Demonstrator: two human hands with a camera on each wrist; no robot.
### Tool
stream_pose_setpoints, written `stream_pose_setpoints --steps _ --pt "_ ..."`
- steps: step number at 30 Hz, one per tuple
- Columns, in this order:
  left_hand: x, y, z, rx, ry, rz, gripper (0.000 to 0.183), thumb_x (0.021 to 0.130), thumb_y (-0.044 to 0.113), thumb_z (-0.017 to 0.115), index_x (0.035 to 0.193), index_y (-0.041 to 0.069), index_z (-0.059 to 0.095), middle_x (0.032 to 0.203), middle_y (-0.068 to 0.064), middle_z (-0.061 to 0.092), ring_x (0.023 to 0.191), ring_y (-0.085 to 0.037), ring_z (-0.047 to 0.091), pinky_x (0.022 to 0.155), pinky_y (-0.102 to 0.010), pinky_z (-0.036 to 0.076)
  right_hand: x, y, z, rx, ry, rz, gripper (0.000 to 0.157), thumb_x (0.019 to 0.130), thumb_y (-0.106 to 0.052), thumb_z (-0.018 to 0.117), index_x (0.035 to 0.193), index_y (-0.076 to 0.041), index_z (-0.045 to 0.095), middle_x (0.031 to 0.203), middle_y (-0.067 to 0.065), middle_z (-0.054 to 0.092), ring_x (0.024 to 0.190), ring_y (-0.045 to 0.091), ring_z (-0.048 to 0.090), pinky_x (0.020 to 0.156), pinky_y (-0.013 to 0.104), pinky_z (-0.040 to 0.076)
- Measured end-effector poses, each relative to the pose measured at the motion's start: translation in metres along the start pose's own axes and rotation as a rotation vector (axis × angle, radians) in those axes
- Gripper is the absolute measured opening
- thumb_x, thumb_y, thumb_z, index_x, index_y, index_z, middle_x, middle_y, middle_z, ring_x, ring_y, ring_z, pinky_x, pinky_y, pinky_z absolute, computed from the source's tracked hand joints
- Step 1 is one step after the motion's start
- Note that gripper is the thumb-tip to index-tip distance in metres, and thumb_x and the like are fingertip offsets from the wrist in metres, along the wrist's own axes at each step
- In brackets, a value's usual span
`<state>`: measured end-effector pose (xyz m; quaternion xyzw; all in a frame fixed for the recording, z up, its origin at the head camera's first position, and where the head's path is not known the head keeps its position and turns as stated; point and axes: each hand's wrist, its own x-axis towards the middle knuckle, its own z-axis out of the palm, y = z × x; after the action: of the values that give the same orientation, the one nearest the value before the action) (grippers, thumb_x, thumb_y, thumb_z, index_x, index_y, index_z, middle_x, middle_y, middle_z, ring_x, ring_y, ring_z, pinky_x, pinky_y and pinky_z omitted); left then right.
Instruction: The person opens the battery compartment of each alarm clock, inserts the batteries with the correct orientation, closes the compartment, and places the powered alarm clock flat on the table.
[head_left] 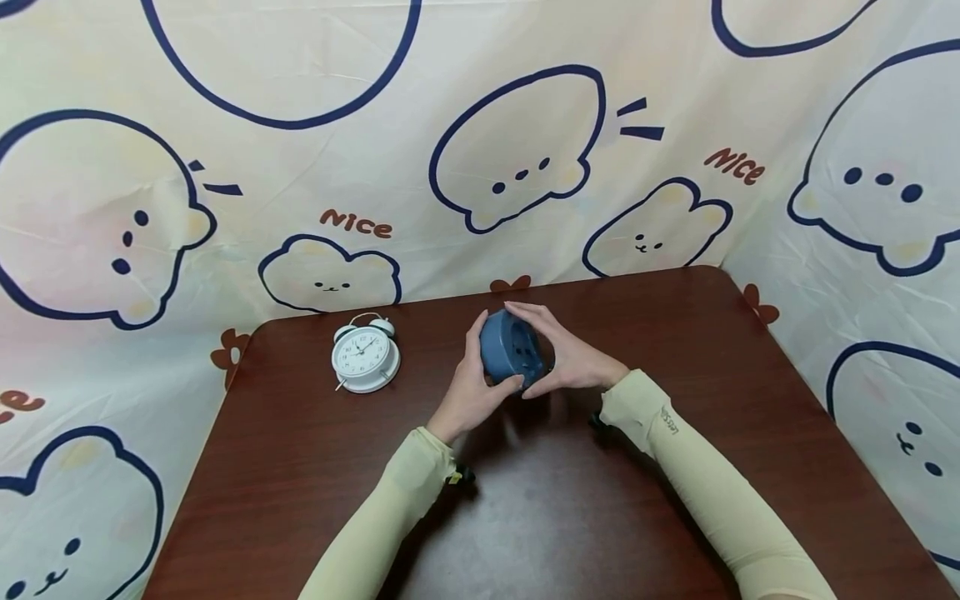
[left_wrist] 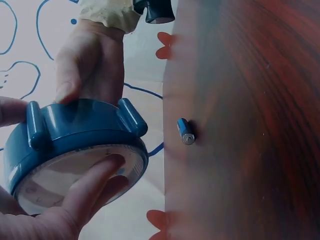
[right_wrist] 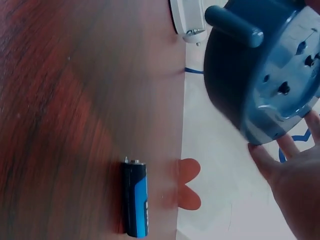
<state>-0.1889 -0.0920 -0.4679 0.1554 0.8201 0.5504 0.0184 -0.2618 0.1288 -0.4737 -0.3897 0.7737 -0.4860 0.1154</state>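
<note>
Both hands hold a round blue alarm clock above the table. My left hand grips its left side, and in the left wrist view its fingers lie across the pale dial. Along the other side, my right hand holds the rim between thumb and fingers, fingertips at the edge of the back. That back shows several small holes and knobs in the right wrist view, and two peg feet stick out from the casing. A blue and black battery lies on the table below.
A white twin-bell alarm clock stands to the left on the dark brown wooden table. Behind the table's far edge hangs a pale cloth printed with cartoon outlines.
</note>
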Motion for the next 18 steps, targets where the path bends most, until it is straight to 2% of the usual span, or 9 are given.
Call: stream_pose_setpoints --steps 5,9,12,18 --pt "0.001 -0.003 -0.004 -0.061 0.022 -0.017 0.103 0.091 0.019 0.072 0.165 0.036 0.002 0.163 -0.014 0.032 0.141 -0.036 0.046 0.111 -0.057 0.045 -0.003 0.002 -0.003 0.018 0.02 0.017 0.132 0.068 -0.017 0.099 0.168 -0.027 0.012 0.17 0.001 0.01 0.155 0.031 0.019 0.123 0.066 0.023" --pt "0.002 -0.01 -0.009 -0.19 0.029 -0.038 0.1 0.091 0.013 0.07 0.163 0.041 0.007 0.165 -0.008 0.027 0.145 -0.034 0.04 0.115 -0.057 0.04 -0.005 0.003 -0.003 0.034 0.022 0.044 0.134 0.068 -0.018 0.099 0.168 -0.026 0.01 0.169 0.0 0.011 0.155 0.03 0.02 0.12 0.064 0.03" --pt "0.002 -0.014 -0.012 -0.289 0.018 -0.055 0.098 0.091 0.011 0.067 0.163 0.042 0.009 0.166 -0.005 0.023 0.147 -0.033 0.037 0.113 -0.054 0.042 -0.004 0.003 -0.001 0.013 0.024 0.053 0.135 0.068 -0.02 0.099 0.168 -0.027 0.009 0.168 0.0 0.012 0.153 0.029 0.02 0.116 0.065 0.034" --pt "0.002 -0.019 -0.016 -0.445 -0.022 -0.054 0.096 0.091 0.009 0.062 0.164 0.037 0.007 0.165 -0.005 0.021 0.14 -0.033 0.04 0.097 -0.036 0.05 -0.003 0.0 0.001 -0.037 0.089 0.03 0.131 0.07 -0.022 0.098 0.168 -0.028 0.012 0.166 0.004 0.02 0.15 0.029 0.025 0.116 0.067 0.033"
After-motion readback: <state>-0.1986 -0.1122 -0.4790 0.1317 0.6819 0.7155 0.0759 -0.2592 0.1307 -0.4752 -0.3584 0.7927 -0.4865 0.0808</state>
